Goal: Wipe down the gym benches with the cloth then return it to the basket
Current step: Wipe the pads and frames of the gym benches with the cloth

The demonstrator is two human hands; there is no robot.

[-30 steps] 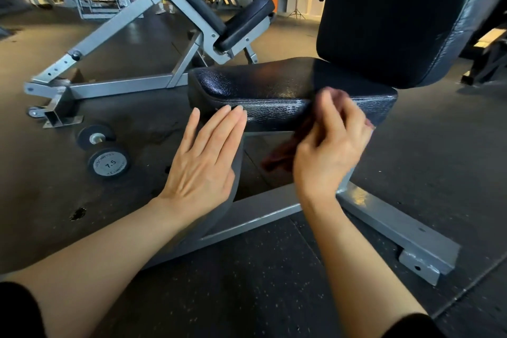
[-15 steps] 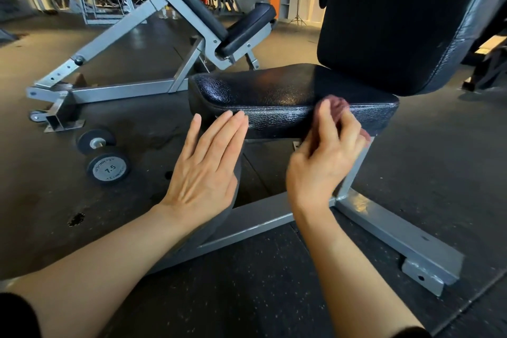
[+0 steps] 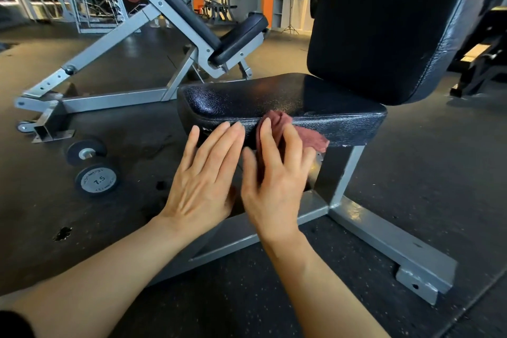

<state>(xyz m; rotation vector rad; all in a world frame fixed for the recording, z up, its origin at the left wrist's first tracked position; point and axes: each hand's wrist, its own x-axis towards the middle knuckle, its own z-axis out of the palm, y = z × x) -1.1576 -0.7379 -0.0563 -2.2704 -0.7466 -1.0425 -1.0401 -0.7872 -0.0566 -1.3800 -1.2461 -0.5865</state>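
A black padded gym bench seat (image 3: 274, 99) with an upright backrest (image 3: 384, 35) stands in front of me on a grey steel frame (image 3: 384, 239). My right hand (image 3: 274, 178) presses a dark red cloth (image 3: 310, 137) against the front side of the seat, fingers fairly straight over the cloth. My left hand (image 3: 203, 173) lies flat beside it, fingers straight, with the fingertips touching the seat's front edge. No basket shows in this view.
A second, inclined bench (image 3: 175, 16) on a grey frame stands behind at the left. A 7.5 dumbbell (image 3: 93, 167) lies on the dark rubber floor at the left. Racks and shelving stand far back; another machine (image 3: 482, 63) is at the right.
My right hand has slid the cloth leftward along the seat's front side, ending close to my left hand. The left hand has stayed flat at the seat's edge.
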